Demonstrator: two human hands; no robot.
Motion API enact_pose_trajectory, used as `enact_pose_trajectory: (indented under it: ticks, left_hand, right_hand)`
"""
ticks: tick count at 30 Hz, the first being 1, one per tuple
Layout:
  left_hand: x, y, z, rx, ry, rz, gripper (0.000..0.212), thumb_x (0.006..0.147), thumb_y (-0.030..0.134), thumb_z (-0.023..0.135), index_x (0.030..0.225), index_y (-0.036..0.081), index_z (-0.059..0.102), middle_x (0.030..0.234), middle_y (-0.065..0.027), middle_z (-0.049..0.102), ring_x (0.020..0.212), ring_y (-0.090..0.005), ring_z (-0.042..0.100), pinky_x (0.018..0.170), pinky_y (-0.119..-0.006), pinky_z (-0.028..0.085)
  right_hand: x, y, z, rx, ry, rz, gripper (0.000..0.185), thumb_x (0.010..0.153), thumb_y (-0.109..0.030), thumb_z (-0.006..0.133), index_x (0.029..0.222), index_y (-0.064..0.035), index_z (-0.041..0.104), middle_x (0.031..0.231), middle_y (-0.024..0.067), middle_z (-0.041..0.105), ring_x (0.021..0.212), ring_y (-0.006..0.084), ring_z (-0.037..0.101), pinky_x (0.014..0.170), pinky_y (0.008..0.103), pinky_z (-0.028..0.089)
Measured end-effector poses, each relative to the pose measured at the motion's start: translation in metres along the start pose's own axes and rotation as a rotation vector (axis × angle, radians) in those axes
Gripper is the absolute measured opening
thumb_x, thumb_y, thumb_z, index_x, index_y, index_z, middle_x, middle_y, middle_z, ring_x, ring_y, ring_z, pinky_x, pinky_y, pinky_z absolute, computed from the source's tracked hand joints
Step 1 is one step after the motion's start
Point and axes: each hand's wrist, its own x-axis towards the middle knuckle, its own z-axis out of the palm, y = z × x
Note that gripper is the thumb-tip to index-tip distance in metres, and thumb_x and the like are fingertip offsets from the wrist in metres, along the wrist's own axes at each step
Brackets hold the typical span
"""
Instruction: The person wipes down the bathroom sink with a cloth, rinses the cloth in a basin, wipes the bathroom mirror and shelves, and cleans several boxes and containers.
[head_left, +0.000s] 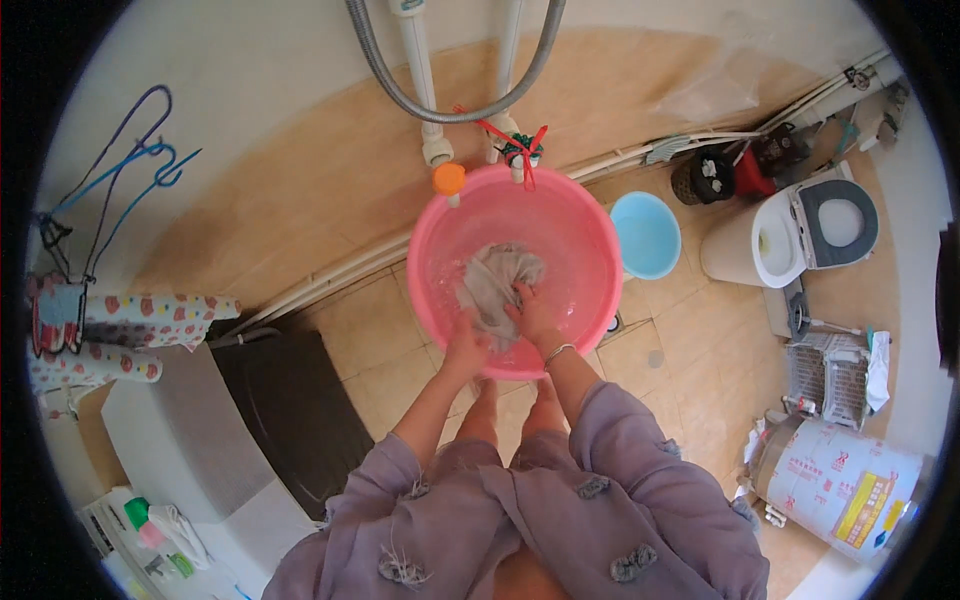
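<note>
A wet grey cloth (487, 289) lies bunched in the bottom of a large pink plastic basin (592, 300), which has some water in it. My right hand (536, 313), with a bracelet at the wrist, touches the cloth's right side. Its thumb and fingers are apart, but whether they pinch a fold is unclear. At the cloth's lower left edge is my left hand (468, 346), blurred, so its grip cannot be made out. Both hands reach inside the basin over its near rim.
An orange-handled tap (449, 180) and another tap tied with red string (517, 166) overhang the basin's far rim. A light blue basin (646, 236) stands right of it, before a toilet (776, 236). At left are a dark mat (292, 405) and a white appliance (187, 435).
</note>
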Motion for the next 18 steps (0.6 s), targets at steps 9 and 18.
enact_pose_trajectory:
  ticks: [9, 18]
  left_hand:
    - [0.07, 0.011, 0.014, -0.813, 0.149, -0.471, 0.048, 0.085, 0.036, 0.045, 0.117, 0.001, 0.041, 0.108, -0.0147, 0.05, 0.099, -0.026, 0.049, 0.083, -0.038, 0.042]
    - [0.105, 0.02, 0.039, -1.325, 0.083, -0.217, 0.036, 0.086, 0.039, 0.045, 0.1, 0.007, 0.054, 0.083, -0.0036, 0.058, 0.067, -0.0154, 0.056, 0.057, -0.033, 0.047]
  right_hand:
    - [0.02, -0.039, -0.028, 0.722, 0.094, 0.138, 0.025, 0.072, -0.012, 0.064, 0.093, -0.0053, 0.054, 0.075, 0.0116, 0.058, 0.065, 0.0173, 0.056, 0.059, 0.031, 0.046]
    - [0.029, -0.07, -0.058, 0.328, 0.088, -0.145, 0.032, 0.078, -0.04, 0.056, 0.081, -0.0074, 0.057, 0.06, 0.0155, 0.055, 0.054, 0.0322, 0.054, 0.05, 0.0378, 0.042]
